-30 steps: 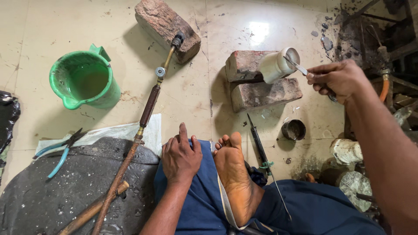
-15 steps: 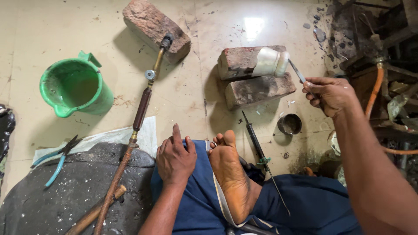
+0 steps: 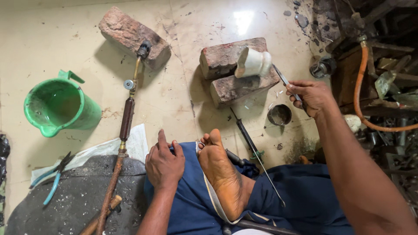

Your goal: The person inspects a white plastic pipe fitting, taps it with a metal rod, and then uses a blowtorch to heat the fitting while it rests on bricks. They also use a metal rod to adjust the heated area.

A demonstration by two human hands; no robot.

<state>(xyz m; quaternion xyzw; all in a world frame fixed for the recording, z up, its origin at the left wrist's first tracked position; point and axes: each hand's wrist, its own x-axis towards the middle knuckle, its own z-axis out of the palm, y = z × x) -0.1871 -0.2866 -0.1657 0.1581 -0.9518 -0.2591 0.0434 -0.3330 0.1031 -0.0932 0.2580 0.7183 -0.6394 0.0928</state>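
Observation:
My right hand (image 3: pixel 311 96) grips a thin metal tool (image 3: pixel 282 79) whose tip points at a white cup-shaped crucible (image 3: pixel 253 62) lying on its side between two bricks (image 3: pixel 235 87). My left hand (image 3: pixel 164 164) rests flat on my blue-clad leg, fingers slightly spread, holding nothing. My bare foot (image 3: pixel 220 172) lies beside it, sole up. A long brass blowtorch (image 3: pixel 126 117) runs from the dark mat up to a third brick (image 3: pixel 130 35).
A green plastic jug (image 3: pixel 58 106) stands at left. Blue-handled pliers (image 3: pixel 52 180) lie on a white sheet by a dark mat (image 3: pixel 65 204). A small dark bowl (image 3: pixel 279 115) and a thin rod tool (image 3: pixel 254 152) sit before my foot. An orange hose (image 3: pixel 361 95) and scrap metal crowd the right.
My right hand with the metal tool has drawn back from the crucible's mouth, down and to the right. The view has shifted slightly. My left hand stays on my leg.

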